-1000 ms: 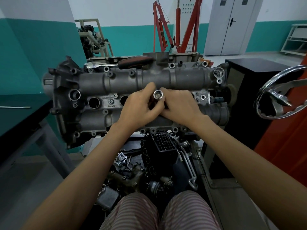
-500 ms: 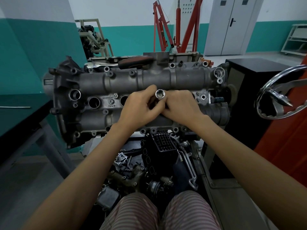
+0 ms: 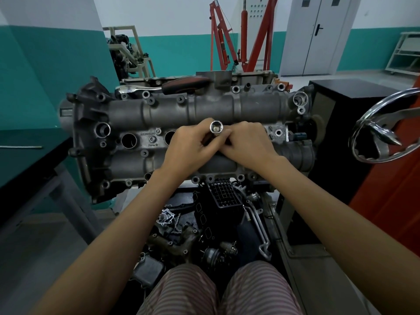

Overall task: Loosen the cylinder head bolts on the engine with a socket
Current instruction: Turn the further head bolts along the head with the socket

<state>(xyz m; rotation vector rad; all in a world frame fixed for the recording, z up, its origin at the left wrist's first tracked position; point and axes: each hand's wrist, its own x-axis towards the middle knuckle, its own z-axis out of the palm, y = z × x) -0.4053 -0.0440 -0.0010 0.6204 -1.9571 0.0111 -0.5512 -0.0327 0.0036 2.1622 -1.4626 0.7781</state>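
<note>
engine (image 3: 181, 114) dull grey | socket (image 3: 216, 127) shiny silver | hoist (image 3: 227, 37) red | trousers (image 3: 218, 289) pink-grey striped

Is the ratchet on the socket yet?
No. The socket stands with its square drive hole bare, held between both hands; the ratchet lies on the engine's far edge.

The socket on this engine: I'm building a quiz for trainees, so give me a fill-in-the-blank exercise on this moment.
1. The socket is held by ____ hands, left hand and right hand.
2. Its open end faces ____, toward the camera.
3. The ratchet lies on the ____ edge of the engine, touched by neither hand.
4. The wall's lower band is painted ____.

Missing: both; up; far; teal
</note>
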